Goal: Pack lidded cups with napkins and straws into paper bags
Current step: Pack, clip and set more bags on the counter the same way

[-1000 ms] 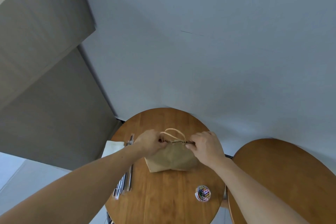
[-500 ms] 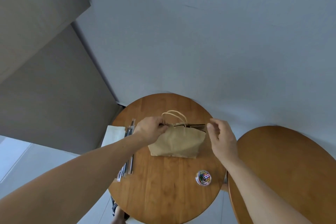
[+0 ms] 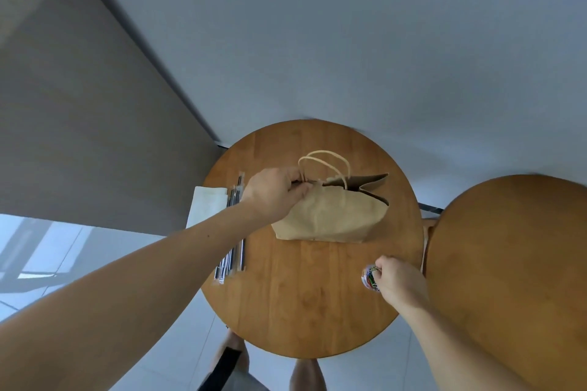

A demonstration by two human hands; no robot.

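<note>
Head view: left hand (image 3: 276, 194) pinches paper bag (image 3: 333, 219); right hand (image 3: 400, 279) grips clip tub (image 3: 368, 278).

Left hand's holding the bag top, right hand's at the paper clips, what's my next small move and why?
Probably lift one clip from the clip tub with the right hand and carry it to the paper bag: the left hand pinches only the mouth's left end, and the right end gapes open.

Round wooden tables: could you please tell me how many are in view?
2. The middle table carries the paper bag; the second table stands close to its right, partly cut off by the frame.
</note>
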